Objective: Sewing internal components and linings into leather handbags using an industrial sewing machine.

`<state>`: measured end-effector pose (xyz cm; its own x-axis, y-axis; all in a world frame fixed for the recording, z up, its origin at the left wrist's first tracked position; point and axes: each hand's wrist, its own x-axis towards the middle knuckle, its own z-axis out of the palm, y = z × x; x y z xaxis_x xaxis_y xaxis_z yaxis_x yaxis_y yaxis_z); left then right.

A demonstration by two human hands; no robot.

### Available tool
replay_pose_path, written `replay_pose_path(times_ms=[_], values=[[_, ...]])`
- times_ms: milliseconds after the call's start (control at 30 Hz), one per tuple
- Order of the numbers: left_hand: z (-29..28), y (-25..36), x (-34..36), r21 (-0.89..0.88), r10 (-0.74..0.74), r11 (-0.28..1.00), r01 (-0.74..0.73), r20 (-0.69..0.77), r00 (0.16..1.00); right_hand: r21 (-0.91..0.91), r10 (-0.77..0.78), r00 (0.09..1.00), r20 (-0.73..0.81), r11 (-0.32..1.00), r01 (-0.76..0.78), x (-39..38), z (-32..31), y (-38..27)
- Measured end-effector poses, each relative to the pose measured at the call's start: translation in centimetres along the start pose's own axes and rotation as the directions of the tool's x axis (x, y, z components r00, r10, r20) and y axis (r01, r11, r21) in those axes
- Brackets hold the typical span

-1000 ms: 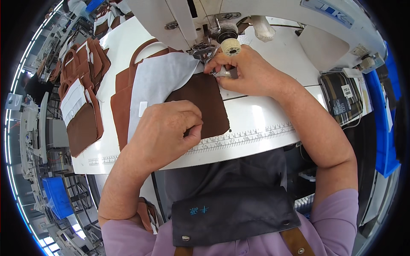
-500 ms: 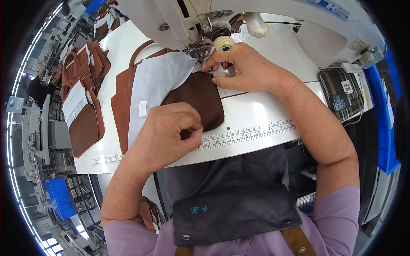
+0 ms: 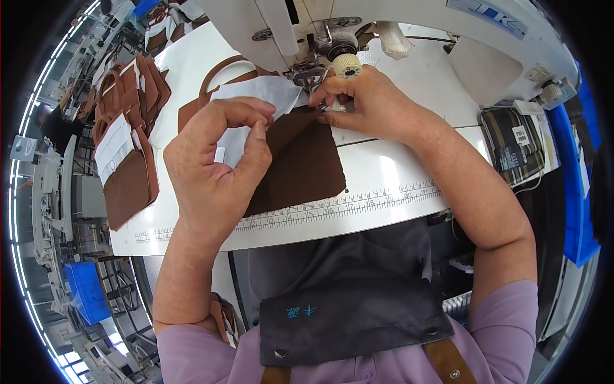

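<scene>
Under the needle area of a white sewing machine [image 3: 306,73] lies a bag piece made of a dark brown fabric panel [image 3: 300,166], white lining [image 3: 259,93] and reddish-brown parts with a loop handle [image 3: 220,67]. My left hand [image 3: 220,157] is raised over the left part of the piece, thumb and fingers pinched at the brown panel's upper left edge. Close to the presser foot, my right hand [image 3: 371,102] pinches the panel's top edge between thumb and fingers. The exact grip of both hands is partly hidden.
A stack of similar brown bag pieces [image 3: 131,160] lies at the left of the table. Printed along the table's front edge is a ruler scale [image 3: 332,208]. A plaid pouch [image 3: 511,137] sits at the right, beside a blue bin [image 3: 579,192].
My left hand has moved up and left, and the brown panel now spreads further left, covering much of the white lining. My right hand stays near the presser foot.
</scene>
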<state>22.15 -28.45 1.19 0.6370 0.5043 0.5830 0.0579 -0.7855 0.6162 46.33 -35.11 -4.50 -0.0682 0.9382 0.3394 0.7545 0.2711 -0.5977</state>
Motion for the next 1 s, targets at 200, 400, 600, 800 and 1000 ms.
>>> replay_pose_path(times_ms=[200,400,600,800,1000], values=[[0.9,-0.7,0.3,0.047,0.061,0.997,-0.053,-0.174,0.983,-0.178,-0.107,0.990,-0.097,0.980,0.088,0.1,1.0,0.3],[2.0,0.3,0.0,0.259,0.037,0.965,-0.038,0.012,0.999,-0.219,-0.135,0.973,-0.189,0.971,0.093,-0.1,1.4,0.3],[2.2,-1.8,-0.8,0.396,-0.041,0.918,-0.027,0.162,0.986,-0.072,-0.068,0.982,-0.178,0.996,0.056,0.6,1.9,1.7],[2.5,-1.7,1.4,0.424,0.002,0.906,-0.017,0.036,0.999,0.043,0.021,0.991,-0.129,0.999,-0.015,0.4,1.4,1.1],[3.8,-3.3,0.6,0.298,0.047,0.954,-0.019,-0.085,0.995,0.049,0.018,0.993,-0.115,0.999,-0.012,0.4,1.3,1.0]])
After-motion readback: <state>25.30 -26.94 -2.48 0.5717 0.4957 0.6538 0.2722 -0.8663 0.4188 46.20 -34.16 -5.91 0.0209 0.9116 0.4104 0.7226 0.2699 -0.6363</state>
